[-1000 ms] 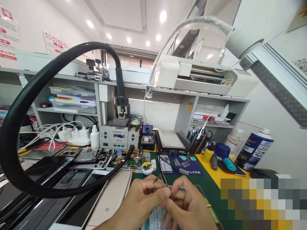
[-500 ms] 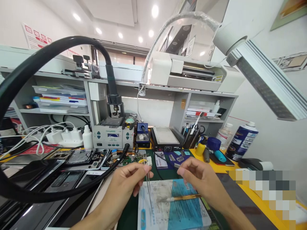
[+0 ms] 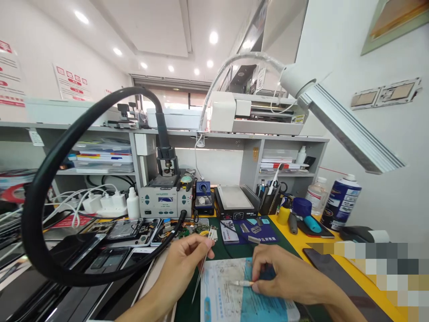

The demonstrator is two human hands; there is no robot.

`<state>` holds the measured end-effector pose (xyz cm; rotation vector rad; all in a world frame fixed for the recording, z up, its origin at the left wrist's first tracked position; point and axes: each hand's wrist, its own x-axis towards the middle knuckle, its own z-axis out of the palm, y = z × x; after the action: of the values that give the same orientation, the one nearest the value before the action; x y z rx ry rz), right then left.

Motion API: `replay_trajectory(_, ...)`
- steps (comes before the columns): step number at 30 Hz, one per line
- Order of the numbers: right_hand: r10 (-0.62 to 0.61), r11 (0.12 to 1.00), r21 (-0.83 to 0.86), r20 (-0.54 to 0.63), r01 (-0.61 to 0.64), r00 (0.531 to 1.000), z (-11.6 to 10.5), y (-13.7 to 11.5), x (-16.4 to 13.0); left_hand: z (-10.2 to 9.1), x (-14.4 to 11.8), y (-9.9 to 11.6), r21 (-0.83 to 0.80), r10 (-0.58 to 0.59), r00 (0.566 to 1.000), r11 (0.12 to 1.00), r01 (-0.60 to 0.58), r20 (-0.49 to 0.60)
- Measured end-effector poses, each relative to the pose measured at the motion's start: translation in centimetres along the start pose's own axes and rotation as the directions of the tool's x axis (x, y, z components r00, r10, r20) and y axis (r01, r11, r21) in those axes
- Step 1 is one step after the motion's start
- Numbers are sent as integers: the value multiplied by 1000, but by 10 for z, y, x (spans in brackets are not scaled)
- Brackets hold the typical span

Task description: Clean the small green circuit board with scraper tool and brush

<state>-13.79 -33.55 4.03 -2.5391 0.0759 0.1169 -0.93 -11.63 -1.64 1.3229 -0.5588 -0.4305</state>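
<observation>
My left hand (image 3: 191, 257) pinches a pair of metal tweezers (image 3: 200, 268) between thumb and fingertips, tips pointing down beside a white and blue flat box (image 3: 223, 295). My right hand (image 3: 279, 270) is over the box's blue part, with thumb and fingers closed round a small brush (image 3: 244, 283). The brush lies low across the box top, its pale end pointing left, and my hand hides the rest of its handle. Dark smudges mark the box top. A small grey block (image 3: 254, 240) lies just beyond my right fingers.
Phones and opened devices (image 3: 127, 232) crowd the left, under a thick black hose (image 3: 33, 214). A rework station (image 3: 166, 201), a heating plate (image 3: 236, 199) and a purple mat (image 3: 268, 235) with small parts stand behind. A spray can (image 3: 342, 201) and bottle are at right.
My right hand has come down from above the box onto the brush and closed on it. The tweezers in my left hand have swung to a slant, tips leftward. The camera view has tilted upward.
</observation>
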Motion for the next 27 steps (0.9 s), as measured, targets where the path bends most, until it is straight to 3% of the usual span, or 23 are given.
replay_trajectory(3,19,967,253,-23,-12,1000,3,3,3,3,0,1,9,4,1000,1000,-4,25)
replay_trajectory(5,3,871,492,-18,6,1000,6,5,6,4,0,1,9,-7,999,1000,6,52)
replay_trajectory(8,-32,570,821,-6,23,999,11,6,11,5,0,-1,3,-30,995,1000,30,99)
replay_trajectory(10,-32,377,926,-22,32,999,11,6,13,5,0,-2,1,-38,993,999,38,116)
replay_trajectory(15,1,94,994,-59,59,998,2,5,15,9,-4,-8,5,-54,990,999,54,134)
replay_trajectory(17,83,109,988,-122,113,989,1,4,16,10,-5,-11,16,-69,987,998,67,147)
replay_trajectory(21,234,429,884,-306,184,923,10,-3,20,7,-6,-18,26,-94,982,996,91,163)
replay_trajectory(23,212,525,830,-343,189,915,14,-11,23,4,-6,-21,25,-101,981,995,98,164)
replay_trajectory(27,125,627,750,-364,211,923,15,-32,36,2,-8,-27,27,-120,980,993,117,160)
